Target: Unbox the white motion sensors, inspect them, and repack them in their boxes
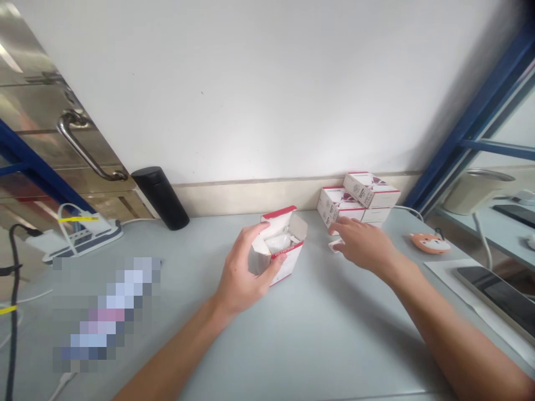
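Observation:
My left hand point(246, 267) grips a small white carton point(288, 266) with red edging, thumb on the near side and fingers on the far side. Its top flaps stand open, and a white item in clear plastic point(279, 241) shows inside. To the right, my right hand point(361, 245) is closed around a small white piece point(335, 245) just above or on the table. Its kind cannot be made out, since the fingers partly cover it. Directly behind that hand are several stacked cartons point(371, 192) of the same white and red kind.
A black cylindrical bottle point(161, 197) stands by the wall at left. Nearby are a power strip point(83, 242) with cables and a blurred-out device point(111, 312). An orange-and-white animal-faced object point(430, 243) and a phone-like device point(497, 292) lie at right, on the grey table point(292, 345).

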{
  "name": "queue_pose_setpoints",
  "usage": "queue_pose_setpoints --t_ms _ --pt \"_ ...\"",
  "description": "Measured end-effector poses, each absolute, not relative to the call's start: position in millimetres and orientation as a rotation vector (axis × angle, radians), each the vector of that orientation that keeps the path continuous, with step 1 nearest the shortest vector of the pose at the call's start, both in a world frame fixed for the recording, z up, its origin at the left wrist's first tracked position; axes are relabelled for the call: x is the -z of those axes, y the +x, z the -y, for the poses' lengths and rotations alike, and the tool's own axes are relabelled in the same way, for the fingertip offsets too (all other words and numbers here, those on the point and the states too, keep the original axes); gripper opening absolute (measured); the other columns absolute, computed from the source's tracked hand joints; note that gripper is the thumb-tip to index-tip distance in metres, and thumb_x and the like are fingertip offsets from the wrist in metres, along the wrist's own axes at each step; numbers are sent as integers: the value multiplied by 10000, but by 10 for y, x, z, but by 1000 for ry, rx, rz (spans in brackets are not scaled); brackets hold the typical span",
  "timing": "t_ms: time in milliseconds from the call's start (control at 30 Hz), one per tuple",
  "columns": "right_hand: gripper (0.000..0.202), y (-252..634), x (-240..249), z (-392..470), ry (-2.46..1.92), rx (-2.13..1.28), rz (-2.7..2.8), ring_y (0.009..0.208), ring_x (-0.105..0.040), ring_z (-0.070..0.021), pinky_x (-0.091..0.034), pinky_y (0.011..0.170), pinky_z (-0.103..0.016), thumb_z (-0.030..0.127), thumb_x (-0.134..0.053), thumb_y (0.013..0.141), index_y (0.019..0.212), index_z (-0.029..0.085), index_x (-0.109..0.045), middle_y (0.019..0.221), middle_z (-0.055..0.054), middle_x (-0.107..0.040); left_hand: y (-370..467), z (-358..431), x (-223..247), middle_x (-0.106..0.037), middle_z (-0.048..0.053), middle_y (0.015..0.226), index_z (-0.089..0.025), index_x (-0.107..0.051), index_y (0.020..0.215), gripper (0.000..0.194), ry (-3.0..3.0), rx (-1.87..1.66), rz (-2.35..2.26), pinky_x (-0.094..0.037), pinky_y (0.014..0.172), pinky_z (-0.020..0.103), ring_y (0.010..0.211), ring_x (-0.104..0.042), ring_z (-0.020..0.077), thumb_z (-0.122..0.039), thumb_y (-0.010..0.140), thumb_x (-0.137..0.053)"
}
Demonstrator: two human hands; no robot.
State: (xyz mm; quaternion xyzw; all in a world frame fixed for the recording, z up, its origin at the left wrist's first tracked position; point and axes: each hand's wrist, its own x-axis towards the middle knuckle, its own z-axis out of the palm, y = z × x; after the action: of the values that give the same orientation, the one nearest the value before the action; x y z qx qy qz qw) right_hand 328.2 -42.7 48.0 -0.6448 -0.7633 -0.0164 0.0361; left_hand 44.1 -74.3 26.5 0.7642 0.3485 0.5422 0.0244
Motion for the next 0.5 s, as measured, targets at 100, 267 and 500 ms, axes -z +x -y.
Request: queue_pose_setpoints --t_ms 100,267,500 --pt "227 3359 -456 400 -2012 -139 2372 882 -734 -279 -438 652 -341 124 -597 901 1047 225 -738 1059 -94 -773 444 741 -267 -694 96 1212 -210 -552 1367 490 2368 -1684 -1084 -585 925 347 1088 -693 222 -206 914 -737" --pt "216 3323 -636 427 -1611 -206 2231 811 -715 -219 -490 681 -333 139 -568 944 986 249 -750 1023 -49 -777 449 757 -280 -696 103 1234 -212 -545 1383 507 2368 -1677 -1083 -594 927 354 1098 -701 229 -209 914 -737" --pt "165 2857 -964 874 -779 91 1947 895 -720 -210 -570 801 -368 150 -645 997 1067 284 -710 1024 -36 -768 453 778 -281 -698 103 1237 -222 -517 1444 597 2426 -1654 -992 -607 931 381 1091 -704 238 -179 893 -744"
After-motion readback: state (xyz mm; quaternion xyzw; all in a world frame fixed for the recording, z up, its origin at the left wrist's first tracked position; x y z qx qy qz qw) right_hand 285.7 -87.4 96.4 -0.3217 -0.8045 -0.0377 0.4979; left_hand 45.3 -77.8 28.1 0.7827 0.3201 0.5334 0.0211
